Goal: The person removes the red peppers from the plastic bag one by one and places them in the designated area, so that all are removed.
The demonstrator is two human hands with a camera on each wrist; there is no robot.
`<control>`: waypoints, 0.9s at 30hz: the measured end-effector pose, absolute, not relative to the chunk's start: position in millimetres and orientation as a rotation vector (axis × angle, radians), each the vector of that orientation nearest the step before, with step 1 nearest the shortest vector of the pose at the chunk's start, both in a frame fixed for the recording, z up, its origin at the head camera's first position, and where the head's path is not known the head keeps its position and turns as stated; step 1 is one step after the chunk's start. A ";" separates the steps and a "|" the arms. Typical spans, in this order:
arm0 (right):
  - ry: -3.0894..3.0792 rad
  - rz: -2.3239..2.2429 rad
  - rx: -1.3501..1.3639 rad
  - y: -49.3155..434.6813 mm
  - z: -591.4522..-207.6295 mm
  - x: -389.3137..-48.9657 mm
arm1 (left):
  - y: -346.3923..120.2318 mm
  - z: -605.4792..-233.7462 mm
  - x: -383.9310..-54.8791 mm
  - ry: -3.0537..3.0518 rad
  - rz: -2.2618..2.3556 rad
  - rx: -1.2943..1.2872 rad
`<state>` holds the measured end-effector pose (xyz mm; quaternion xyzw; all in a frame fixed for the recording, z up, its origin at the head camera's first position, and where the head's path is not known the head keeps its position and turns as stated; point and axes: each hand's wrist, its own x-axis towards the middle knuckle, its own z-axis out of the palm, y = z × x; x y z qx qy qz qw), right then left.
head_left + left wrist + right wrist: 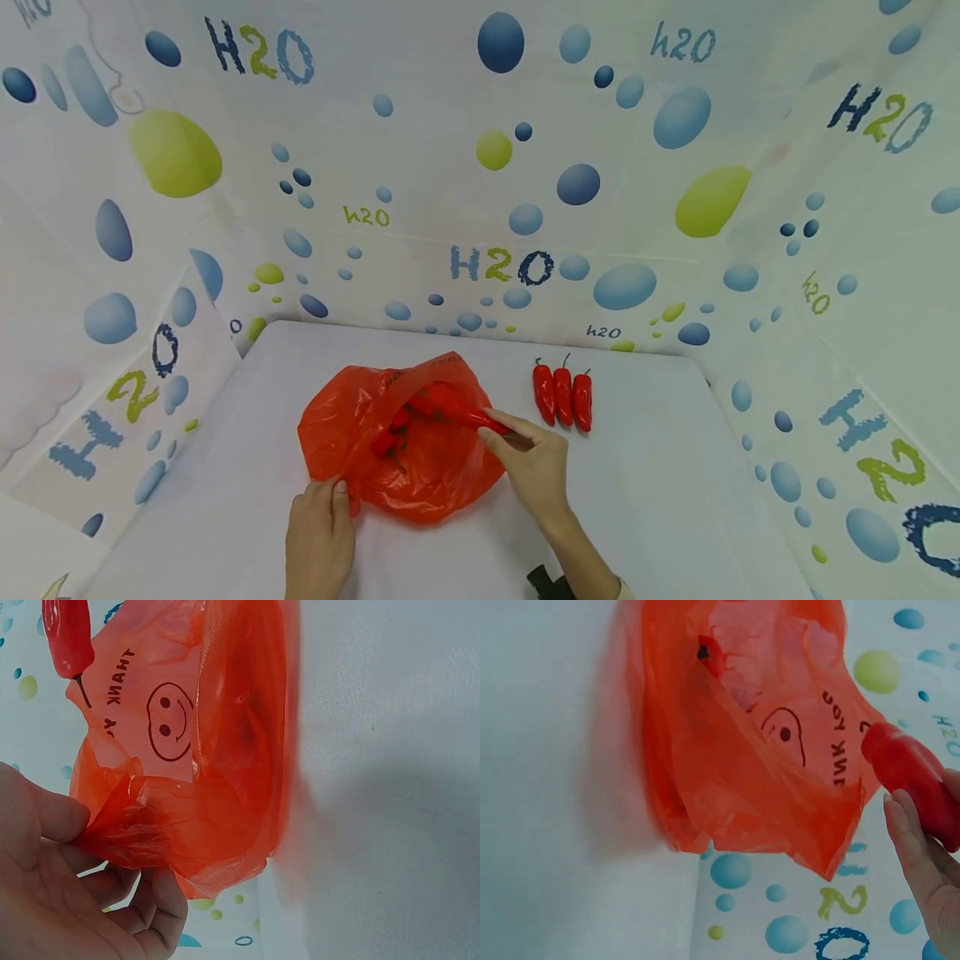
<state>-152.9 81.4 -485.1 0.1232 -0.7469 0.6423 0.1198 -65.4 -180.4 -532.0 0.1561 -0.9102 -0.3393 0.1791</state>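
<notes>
A translucent red plastic bag (pixel 442 496) lies on the white table with its mouth spread open. My left hand (pixel 321 529) pinches the near left edge of the bag between thumb and fingers. Over the bag's mouth, my right hand (pixel 542 471) grips a glossy red chili pepper (pixel 911 769) by one end. The pepper's stem end points into the bag in the left wrist view. Red peppers (pixel 386 442) with green stems show inside the bag, partly hidden by its folds. A printed smiley face (pixel 171 724) is on the bag.
Three red chili peppers (pixel 562 397) lie side by side on the white table (pixel 660 483), behind and right of the bag. Walls (pixel 420 167) patterned with blue and green drops enclose the table's back and sides. A dark object (pixel 550 583) sits beside the right forearm.
</notes>
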 end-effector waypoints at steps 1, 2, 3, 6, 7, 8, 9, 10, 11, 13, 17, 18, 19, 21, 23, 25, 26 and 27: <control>-2.175 1.879 0.357 82.8 -484.5 -152.7 | -180.3 -532.6 -65.6 -2.576 -0.959 0.441; -2.171 1.878 0.356 84.4 -484.0 -152.6 | -180.1 -533.3 -65.8 -2.572 -0.960 0.438; -2.165 1.877 0.357 85.9 -483.5 -152.6 | -180.0 -534.0 -66.0 -2.565 -0.958 0.433; -2.152 1.863 0.357 90.5 -481.9 -152.8 | -179.9 -534.1 -66.0 -2.556 -0.957 0.427; -2.154 1.852 0.352 92.0 -481.6 -153.0 | -179.7 -534.0 -66.0 -2.551 -0.957 0.426; -2.158 1.838 0.346 93.4 -480.9 -152.9 | -179.7 -533.7 -65.9 -2.549 -0.957 0.426; -2.160 1.825 0.337 94.8 -480.4 -152.8 | -179.7 -533.4 -65.9 -2.550 -0.957 0.427; -2.160 1.811 0.332 96.2 -480.0 -152.8 | -179.5 -532.9 -65.8 -2.553 -0.957 0.430; -2.159 1.798 0.329 97.6 -479.8 -152.8 | -179.3 -532.5 -65.8 -2.556 -0.958 0.432; -2.154 1.775 0.322 100.5 -479.3 -152.7 | -179.0 -532.7 -66.0 -2.554 -0.960 0.432; -2.139 1.754 0.294 106.2 -478.9 -152.6 | -179.0 -532.4 -65.9 -2.578 -0.966 0.448; -2.136 1.751 0.283 107.6 -478.7 -152.5 | -178.9 -532.5 -66.0 -2.579 -0.966 0.448; -2.133 1.746 0.274 109.0 -478.0 -152.0 | -178.9 -532.6 -66.1 -2.578 -0.963 0.446; -2.129 1.737 0.263 111.8 -477.7 -151.9 | -178.7 -532.8 -66.4 -2.569 -0.958 0.435; -2.122 1.728 0.256 114.8 -477.3 -151.9 | -178.2 -532.4 -66.9 -2.564 -0.957 0.429; -2.120 1.725 0.243 117.9 -476.8 -151.7 | -178.1 -531.8 -67.4 -2.579 -0.962 0.431; -2.120 1.726 0.232 119.7 -476.9 -152.0 | -178.1 -531.7 -67.5 -2.587 -0.965 0.431; -2.118 1.725 0.220 121.4 -476.5 -151.9 | -178.0 -531.5 -67.6 -2.596 -0.967 0.432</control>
